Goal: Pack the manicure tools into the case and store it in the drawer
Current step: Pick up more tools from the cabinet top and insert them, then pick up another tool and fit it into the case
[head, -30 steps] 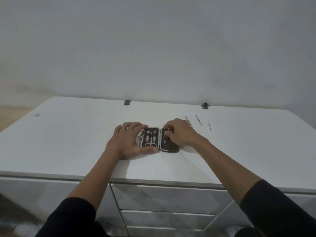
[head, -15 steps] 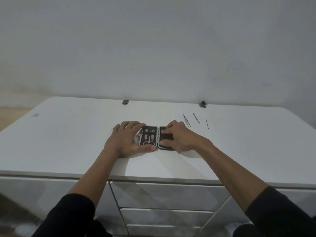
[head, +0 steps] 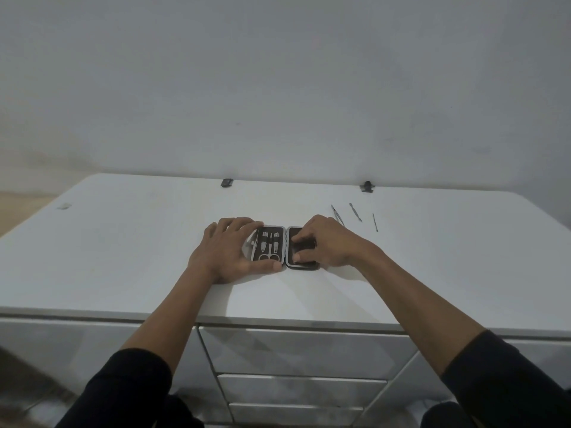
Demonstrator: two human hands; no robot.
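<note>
Lying open and flat near the middle of the white worktop [head: 123, 248], the manicure case [head: 285, 248] is showing two dark halves joined by a hinge down the centre. The left hand [head: 230, 250] is pressing flat beside and against the left half, fingers spread and thumb running along its near edge, closing on nothing. The right hand [head: 324, 242] is resting on the right half with its fingertips bent down onto the lining; whether they are pinching a tool there cannot be told.

The left half is carrying scissors and what are looking like clippers and small blades in its loops. The right half is mostly hidden under the hand. Three thin metal tools [head: 355, 212] are lying loose on the worktop, just beyond and to the right of the right hand, apart from each other.

Those tools are probably light, stiff, smooth and pointed, so pinching each at mid-shaft should be working best. The case is likely rigid and light, wanting a hold across its closed edges. The drawers [head: 306, 350] below are standing shut.
</note>
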